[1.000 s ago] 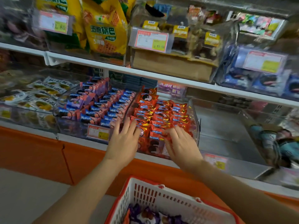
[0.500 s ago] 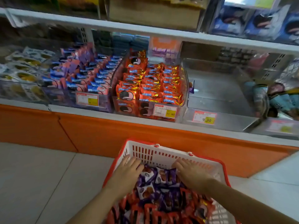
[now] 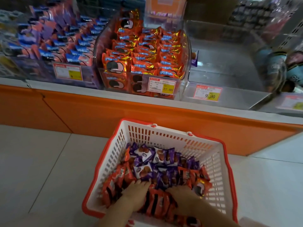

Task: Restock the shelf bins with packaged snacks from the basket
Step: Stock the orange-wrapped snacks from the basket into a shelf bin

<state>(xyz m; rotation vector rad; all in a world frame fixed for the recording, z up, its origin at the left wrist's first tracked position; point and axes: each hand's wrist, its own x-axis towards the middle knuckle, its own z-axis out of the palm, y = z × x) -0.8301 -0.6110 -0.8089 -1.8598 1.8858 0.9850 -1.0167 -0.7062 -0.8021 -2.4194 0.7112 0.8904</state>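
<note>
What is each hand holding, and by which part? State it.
Cannot tell: left hand and right hand are dug into the snack packets in the basket, fingertips buried.

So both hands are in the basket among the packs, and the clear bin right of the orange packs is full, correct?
No: the head view shows that clear bin nearly empty, just one purple pack at its left wall. Left hand and right hand are in the basket among the packs.
</note>
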